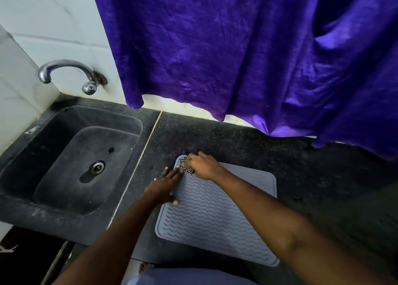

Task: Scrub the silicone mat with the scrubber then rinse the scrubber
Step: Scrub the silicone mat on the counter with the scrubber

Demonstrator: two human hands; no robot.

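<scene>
Dark counter (247, 142), scrubber (185, 165) at mat (215, 220) far-left corner

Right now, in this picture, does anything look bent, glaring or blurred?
Head view: the wide lens bows the counter and the wall tiles; the tap carries bright glints; the curtain has sheen on its folds; the sink is dim; the right hand and scrubber look slightly soft; the mat ridges are crisp.

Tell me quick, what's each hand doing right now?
Left hand: open, fingers flat, pressing on the left edge of the silicone mat.
Right hand: closed round the scrubber, at the mat's far left corner.
</scene>
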